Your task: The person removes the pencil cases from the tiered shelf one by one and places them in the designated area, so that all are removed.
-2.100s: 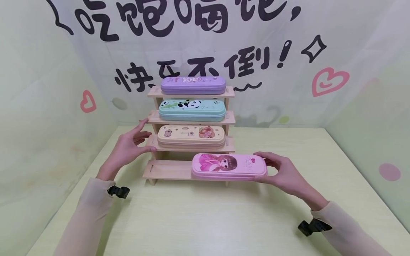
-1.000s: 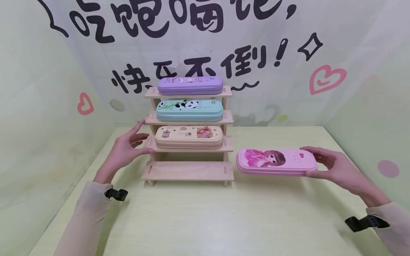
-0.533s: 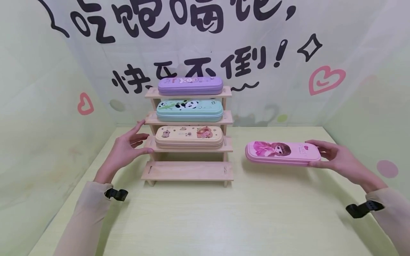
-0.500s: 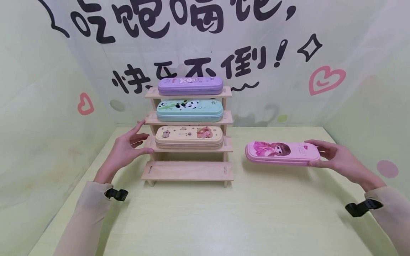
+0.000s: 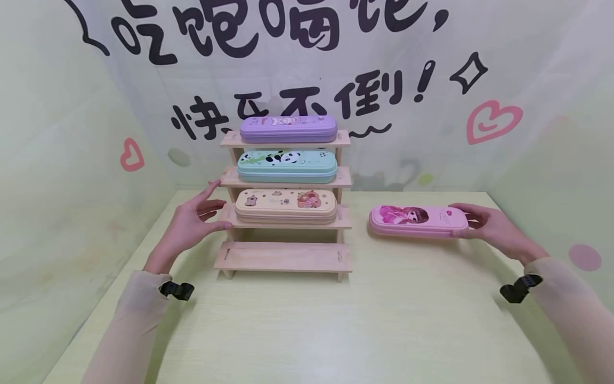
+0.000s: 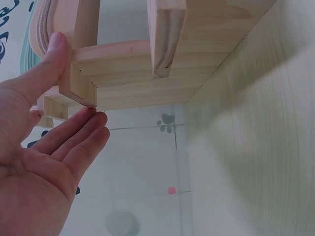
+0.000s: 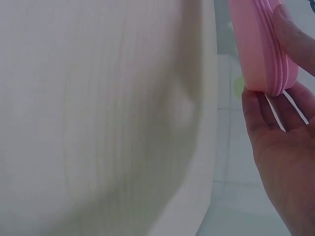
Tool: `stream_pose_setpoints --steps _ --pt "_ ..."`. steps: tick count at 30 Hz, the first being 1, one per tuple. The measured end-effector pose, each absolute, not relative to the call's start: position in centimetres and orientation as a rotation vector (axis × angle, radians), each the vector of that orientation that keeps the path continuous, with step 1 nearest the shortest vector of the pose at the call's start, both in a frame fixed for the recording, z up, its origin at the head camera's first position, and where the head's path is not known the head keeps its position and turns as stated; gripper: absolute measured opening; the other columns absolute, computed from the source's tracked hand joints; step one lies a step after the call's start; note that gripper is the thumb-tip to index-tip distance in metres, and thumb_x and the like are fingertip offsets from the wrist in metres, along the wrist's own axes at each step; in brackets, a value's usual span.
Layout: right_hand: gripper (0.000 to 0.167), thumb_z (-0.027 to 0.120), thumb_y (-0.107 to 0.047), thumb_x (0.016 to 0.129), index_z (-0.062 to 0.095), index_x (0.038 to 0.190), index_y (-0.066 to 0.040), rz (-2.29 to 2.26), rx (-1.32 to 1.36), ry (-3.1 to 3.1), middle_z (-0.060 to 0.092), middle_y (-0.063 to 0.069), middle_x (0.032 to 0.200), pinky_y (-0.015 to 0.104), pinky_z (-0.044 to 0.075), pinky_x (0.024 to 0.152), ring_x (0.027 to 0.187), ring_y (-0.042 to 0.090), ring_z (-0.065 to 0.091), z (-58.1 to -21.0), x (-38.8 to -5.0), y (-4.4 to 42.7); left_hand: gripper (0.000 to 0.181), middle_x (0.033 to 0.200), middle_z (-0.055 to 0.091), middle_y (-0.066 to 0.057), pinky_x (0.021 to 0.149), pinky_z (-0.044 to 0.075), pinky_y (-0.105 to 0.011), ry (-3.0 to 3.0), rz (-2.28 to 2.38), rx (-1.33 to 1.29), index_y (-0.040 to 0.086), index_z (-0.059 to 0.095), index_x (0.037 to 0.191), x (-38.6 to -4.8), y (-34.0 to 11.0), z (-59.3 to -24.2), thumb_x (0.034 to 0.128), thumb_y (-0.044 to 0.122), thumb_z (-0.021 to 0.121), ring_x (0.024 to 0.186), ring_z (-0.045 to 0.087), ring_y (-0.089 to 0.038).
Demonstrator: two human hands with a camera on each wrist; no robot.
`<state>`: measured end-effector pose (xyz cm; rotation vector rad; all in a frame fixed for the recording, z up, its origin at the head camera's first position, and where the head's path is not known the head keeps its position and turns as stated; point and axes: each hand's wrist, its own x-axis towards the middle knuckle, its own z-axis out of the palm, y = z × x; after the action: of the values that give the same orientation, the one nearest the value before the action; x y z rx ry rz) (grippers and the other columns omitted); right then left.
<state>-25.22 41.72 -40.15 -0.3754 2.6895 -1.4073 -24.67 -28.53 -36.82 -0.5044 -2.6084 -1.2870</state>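
Note:
My right hand [image 5: 491, 226] grips the right end of a pink pencil case [image 5: 408, 218] with a doll picture on its lid. In the right wrist view the thumb is on one side of the zipped case [image 7: 261, 44] and fingers on the other; it appears just above the table. My left hand [image 5: 187, 226] touches the left ends of a wooden tiered rack [image 5: 283, 257], index finger at one shelf and thumb at the shelf below. In the left wrist view its other fingers extend loosely beside the rack. Purple [image 5: 288, 130], teal panda [image 5: 288, 168] and cream [image 5: 286, 207] pencil cases lie on the upper shelves.
The lowest shelf of the rack is bare wood. A pale wooden table [image 5: 307, 330] carries the rack, with fabric walls on three sides. The back wall [image 5: 408, 144] stands close behind the rack, printed with black characters and hearts.
The pink pencil case has gone from the lowest shelf out to the right, then back and down towards the table, held by my right hand. My left hand stays at the rack.

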Motion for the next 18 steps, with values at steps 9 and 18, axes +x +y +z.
stream_pose_setpoints --steps 9,18 --pt "0.073 0.081 -0.009 0.095 0.044 0.157 0.004 -1.403 -0.363 2.683 0.062 -0.017 0.124 0.016 0.058 0.084 0.107 -0.002 0.062 -40.5 -28.5 42.2 0.11 0.136 0.067 -0.022 0.105 0.053 -0.047 -2.595 -1.295 -0.516 0.03 0.03 0.168 -24.6 -28.6 -36.8 0.0799 0.015 0.094 0.127 0.064 -0.039" --pt "0.076 0.08 -0.013 0.096 0.041 0.159 0.002 -1.378 -0.306 2.628 0.058 -0.008 0.133 0.016 0.056 0.087 0.11 -0.002 0.059 -40.7 -30.3 42.3 0.107 0.136 0.067 -0.022 0.107 0.053 -0.047 -2.598 -1.298 -0.51 0.031 0.03 0.168 -24.5 -28.6 -36.8 0.0818 0.015 0.093 0.128 0.063 -0.039"
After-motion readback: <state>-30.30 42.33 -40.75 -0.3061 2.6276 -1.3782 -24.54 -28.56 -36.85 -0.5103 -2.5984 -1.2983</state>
